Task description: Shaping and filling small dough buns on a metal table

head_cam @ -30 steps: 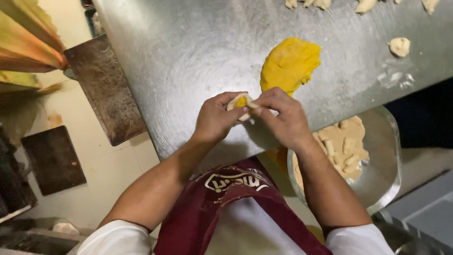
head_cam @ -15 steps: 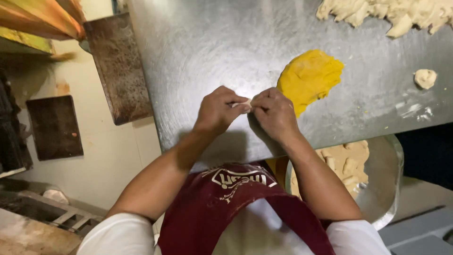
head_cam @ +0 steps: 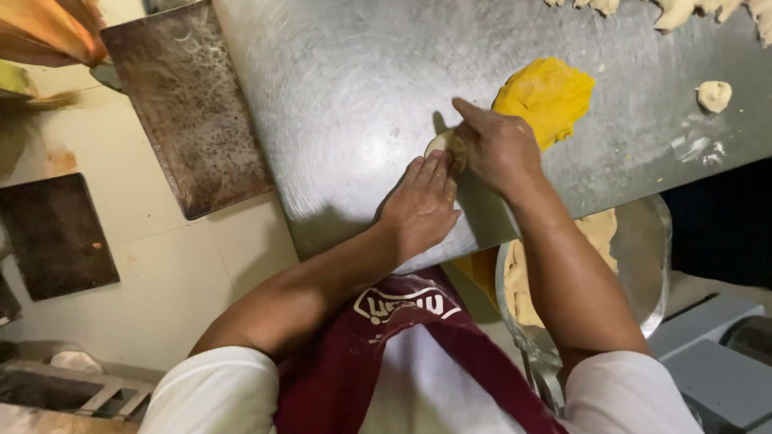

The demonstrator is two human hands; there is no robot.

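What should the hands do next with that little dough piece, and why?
Probably press and roll the small dough piece against the steel table to seal it. It lies flat on the table, the left hand touches it with flat fingers, and the right hand covers its other side. The yellow filling mound sits just beside them, untouched.

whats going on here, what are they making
A person in a maroon apron is shaping a small piece of pale dough on a steel table. The left hand and right hand both press on it. A yellow filling mound lies just beyond, and a metal bowl of dough sits below the table edge.
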